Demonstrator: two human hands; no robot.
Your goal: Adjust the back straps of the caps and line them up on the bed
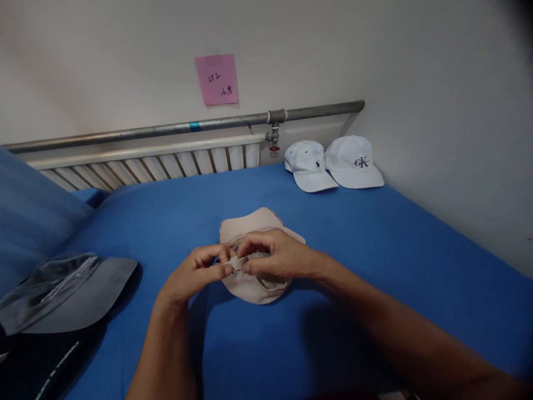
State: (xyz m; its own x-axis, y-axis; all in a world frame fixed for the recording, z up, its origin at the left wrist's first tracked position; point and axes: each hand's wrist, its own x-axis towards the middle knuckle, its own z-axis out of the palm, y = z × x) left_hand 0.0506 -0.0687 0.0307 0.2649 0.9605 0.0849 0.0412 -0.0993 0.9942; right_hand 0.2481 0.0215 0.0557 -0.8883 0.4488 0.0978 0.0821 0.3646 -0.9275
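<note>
Beige cap [255, 228] lies upside down on the blue bed cover [375, 244], approx. in the middle, w/ its brim pointing away from the person. Left hand [195, 275] and right hand [277, 255] meet over the cap's back opening; fingers of both are pinched together on the small strap [236, 263]. Two white caps [333, 164] sit near the wall, a grey hat [66, 291] at left.

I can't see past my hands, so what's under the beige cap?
The beige cap lies on the blue sheet. Both hands' fingers pinch its back strap, hiding the cap's inside.
</note>
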